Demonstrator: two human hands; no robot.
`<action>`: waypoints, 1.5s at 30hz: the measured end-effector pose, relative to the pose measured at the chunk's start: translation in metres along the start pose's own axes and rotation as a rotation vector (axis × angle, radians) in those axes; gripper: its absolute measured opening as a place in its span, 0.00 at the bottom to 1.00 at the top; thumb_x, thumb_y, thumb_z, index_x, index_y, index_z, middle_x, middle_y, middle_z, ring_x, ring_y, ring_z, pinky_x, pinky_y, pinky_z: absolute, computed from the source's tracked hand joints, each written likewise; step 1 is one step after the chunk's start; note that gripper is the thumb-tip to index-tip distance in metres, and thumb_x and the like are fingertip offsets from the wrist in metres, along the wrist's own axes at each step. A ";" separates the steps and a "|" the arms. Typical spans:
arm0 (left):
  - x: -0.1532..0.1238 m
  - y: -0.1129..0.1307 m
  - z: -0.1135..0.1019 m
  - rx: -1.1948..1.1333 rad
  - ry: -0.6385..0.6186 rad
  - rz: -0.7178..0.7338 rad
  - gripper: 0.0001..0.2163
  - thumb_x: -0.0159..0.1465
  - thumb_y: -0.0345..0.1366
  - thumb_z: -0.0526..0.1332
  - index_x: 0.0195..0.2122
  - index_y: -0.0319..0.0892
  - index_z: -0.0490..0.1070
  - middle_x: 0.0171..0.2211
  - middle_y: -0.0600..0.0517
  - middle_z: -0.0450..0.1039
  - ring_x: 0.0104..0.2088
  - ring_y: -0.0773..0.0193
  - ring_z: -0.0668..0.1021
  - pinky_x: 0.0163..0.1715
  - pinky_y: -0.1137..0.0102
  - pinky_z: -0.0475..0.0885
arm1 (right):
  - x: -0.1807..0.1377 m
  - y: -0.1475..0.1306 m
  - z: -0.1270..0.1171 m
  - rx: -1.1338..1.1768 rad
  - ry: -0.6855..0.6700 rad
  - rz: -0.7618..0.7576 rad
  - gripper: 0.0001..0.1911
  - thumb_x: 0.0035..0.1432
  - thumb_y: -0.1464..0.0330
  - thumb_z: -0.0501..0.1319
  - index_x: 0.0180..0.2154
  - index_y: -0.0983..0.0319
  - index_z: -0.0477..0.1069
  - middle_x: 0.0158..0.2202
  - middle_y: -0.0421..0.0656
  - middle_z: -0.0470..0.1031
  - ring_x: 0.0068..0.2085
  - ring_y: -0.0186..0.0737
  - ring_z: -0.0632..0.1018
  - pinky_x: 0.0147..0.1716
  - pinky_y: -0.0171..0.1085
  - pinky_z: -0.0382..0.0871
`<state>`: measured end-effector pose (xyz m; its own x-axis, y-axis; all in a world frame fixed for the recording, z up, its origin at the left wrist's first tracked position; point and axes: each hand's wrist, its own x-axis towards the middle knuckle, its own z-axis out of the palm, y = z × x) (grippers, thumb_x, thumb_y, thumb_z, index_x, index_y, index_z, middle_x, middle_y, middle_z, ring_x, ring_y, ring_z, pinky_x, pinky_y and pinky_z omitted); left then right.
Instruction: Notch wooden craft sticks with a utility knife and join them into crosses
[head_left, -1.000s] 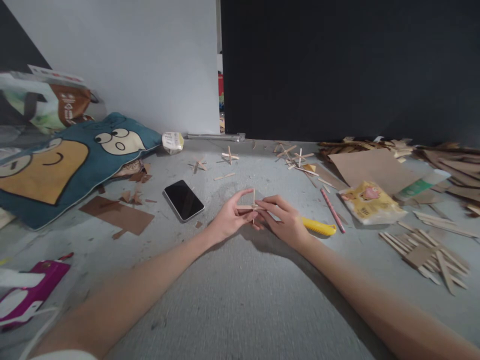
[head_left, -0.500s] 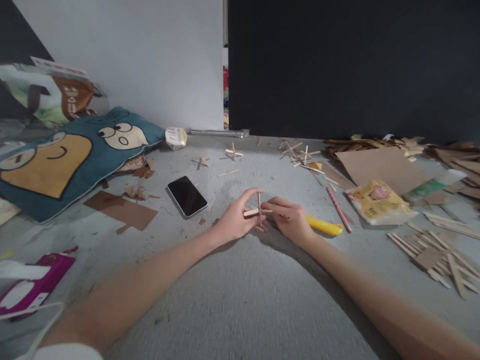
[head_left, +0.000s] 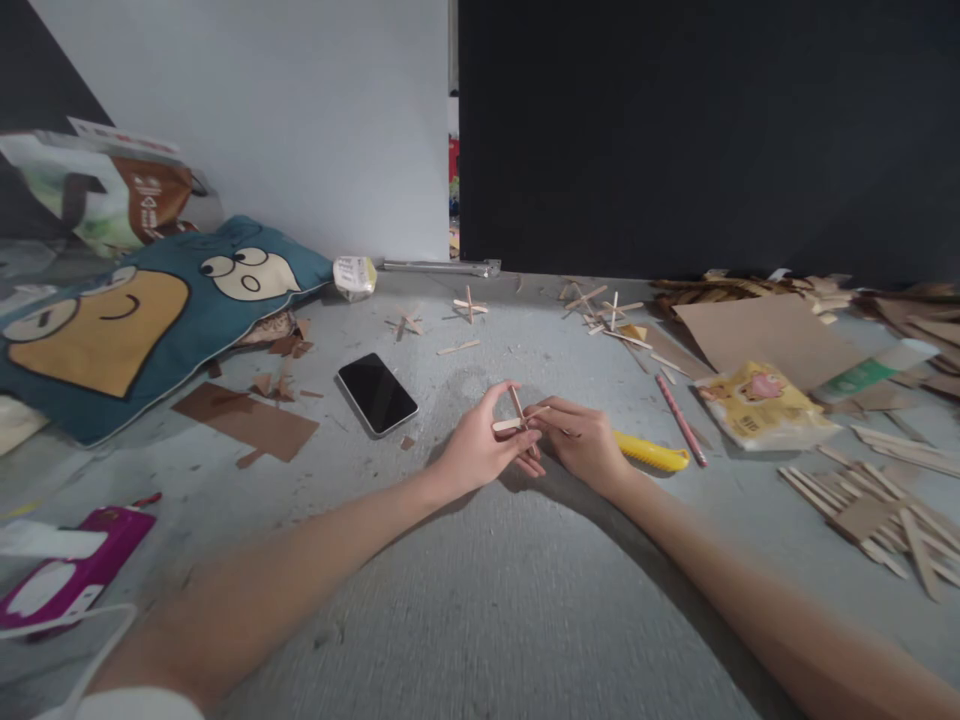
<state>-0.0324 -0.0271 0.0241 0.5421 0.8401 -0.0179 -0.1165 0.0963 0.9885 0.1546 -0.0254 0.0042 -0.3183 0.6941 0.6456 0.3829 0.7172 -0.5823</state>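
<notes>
Between my two hands, just above the tabletop, is a small crossed piece of wooden sticks (head_left: 510, 425). My left hand (head_left: 480, 440) grips it from the left, thumb and fingers on the sticks. My right hand (head_left: 585, 440) pinches the right side of the same piece, its fingertips partly hidden. Beside my right hand lies a yellow utility knife (head_left: 651, 452). Similar crossed-stick pieces stand farther back, one in the middle (head_left: 470, 305) and others to the right (head_left: 613, 312).
A phone (head_left: 377, 394) and torn brown cardboard (head_left: 251, 422) lie left, before a blue cushion (head_left: 157, 320). On the right are a pink pencil (head_left: 681, 420), a yellow packet (head_left: 761, 405), a glue tube (head_left: 874, 370) and a pile of wooden sticks (head_left: 877, 515). A purple device (head_left: 90, 560) sits front left.
The crossed-stick piece has tilted, its upright stick now leaning to the left. My left thumb has come down onto the sticks. The view has shifted slightly.
</notes>
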 end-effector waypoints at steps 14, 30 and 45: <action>-0.008 0.009 0.000 0.155 0.000 0.065 0.37 0.70 0.49 0.61 0.73 0.42 0.47 0.20 0.57 0.73 0.16 0.69 0.72 0.16 0.76 0.65 | 0.007 0.002 -0.010 0.063 0.179 0.283 0.17 0.70 0.59 0.56 0.33 0.61 0.75 0.23 0.39 0.71 0.25 0.35 0.70 0.26 0.34 0.64; 0.001 -0.004 -0.005 0.452 0.085 0.406 0.14 0.70 0.45 0.61 0.53 0.44 0.69 0.37 0.50 0.76 0.37 0.62 0.79 0.37 0.67 0.75 | 0.006 -0.003 -0.007 0.291 0.064 0.140 0.13 0.70 0.63 0.58 0.35 0.59 0.78 0.29 0.41 0.75 0.30 0.35 0.74 0.29 0.34 0.67; -0.005 -0.009 -0.004 0.557 0.141 0.505 0.14 0.74 0.41 0.56 0.56 0.42 0.66 0.32 0.52 0.77 0.30 0.66 0.78 0.32 0.71 0.73 | 0.005 -0.010 -0.009 0.269 -0.024 0.225 0.15 0.68 0.58 0.60 0.36 0.60 0.79 0.28 0.42 0.78 0.30 0.38 0.77 0.30 0.35 0.73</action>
<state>-0.0376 -0.0299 0.0144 0.4189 0.7743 0.4743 0.1351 -0.5697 0.8107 0.1573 -0.0298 0.0178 -0.2737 0.8356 0.4762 0.2044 0.5344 -0.8202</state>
